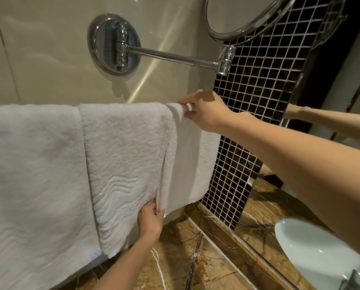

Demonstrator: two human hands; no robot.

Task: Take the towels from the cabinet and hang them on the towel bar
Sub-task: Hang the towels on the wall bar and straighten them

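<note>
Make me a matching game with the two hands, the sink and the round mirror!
1 left hand
2 right hand
3 sink
4 round mirror

A top right of the picture
B pinches a towel at its lower edge
C bottom right of the picture
D holds a towel at its top corner

Pairs: 1-B, 2-D, 3-C, 4-A

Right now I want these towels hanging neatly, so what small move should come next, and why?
Probably slide the rightmost towel slightly right and smooth it flat. The right hand grips its top edge, the left hand pinches its bunched lower edge, and its left side folds against the middle towel.
</note>
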